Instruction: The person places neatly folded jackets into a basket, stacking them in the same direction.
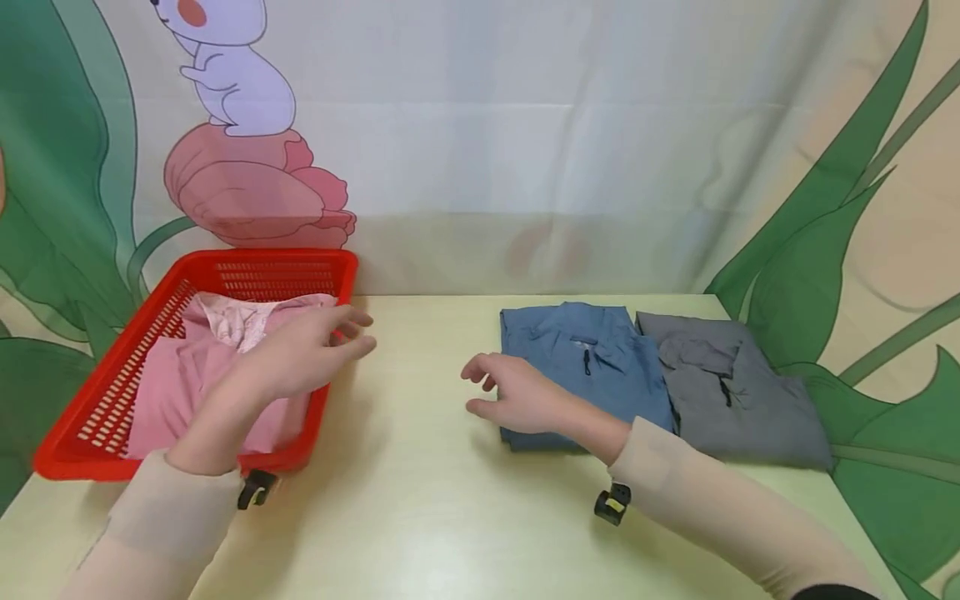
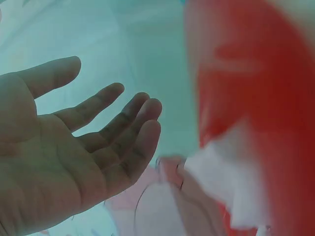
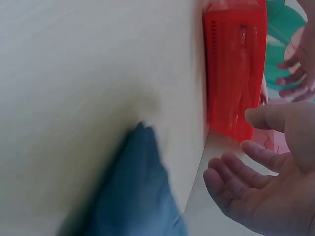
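Observation:
In the head view my left hand (image 1: 303,354) hovers over the right side of a red plastic basket (image 1: 318,421), its fingers loosely bent around nothing. Pink folded clothes (image 1: 176,375) lie in the basket, with a white patterned piece (image 1: 236,321) among them; my hand and forearm hide part of them. My right hand (image 1: 517,392) is held above the table at the left edge of a folded blue garment (image 1: 581,358) and grips nothing. In the left wrist view the left palm (image 2: 54,162) shows bare. In the right wrist view the right hand (image 3: 275,182) is likewise bare.
A folded grey garment (image 1: 742,408) lies against the right side of the blue one. The pale table (image 1: 420,500) meets a printed curtain (image 1: 465,150) at the back. Small black devices (image 1: 613,504) are strapped at both wrists.

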`<move>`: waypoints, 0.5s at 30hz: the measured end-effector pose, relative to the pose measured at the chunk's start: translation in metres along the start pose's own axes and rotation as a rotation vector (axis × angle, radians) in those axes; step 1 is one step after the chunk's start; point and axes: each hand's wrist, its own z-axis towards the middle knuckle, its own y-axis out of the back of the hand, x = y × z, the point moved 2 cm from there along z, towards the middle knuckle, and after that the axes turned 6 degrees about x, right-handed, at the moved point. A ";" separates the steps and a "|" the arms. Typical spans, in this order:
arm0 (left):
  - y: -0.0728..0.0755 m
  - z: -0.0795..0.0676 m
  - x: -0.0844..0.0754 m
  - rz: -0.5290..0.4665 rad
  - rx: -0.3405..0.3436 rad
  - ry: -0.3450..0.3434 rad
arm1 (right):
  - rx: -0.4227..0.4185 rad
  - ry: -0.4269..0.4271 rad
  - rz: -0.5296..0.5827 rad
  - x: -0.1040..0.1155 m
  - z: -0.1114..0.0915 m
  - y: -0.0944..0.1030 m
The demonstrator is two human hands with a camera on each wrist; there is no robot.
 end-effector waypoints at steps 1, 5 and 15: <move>-0.006 0.001 -0.002 -0.018 0.006 -0.003 | -0.012 -0.003 -0.005 -0.004 -0.006 0.001; -0.030 0.007 -0.001 -0.093 0.024 -0.012 | -0.073 -0.015 -0.042 -0.018 -0.025 0.005; -0.086 0.026 0.006 -0.034 -0.003 -0.049 | -0.291 -0.214 -0.264 -0.061 -0.062 0.021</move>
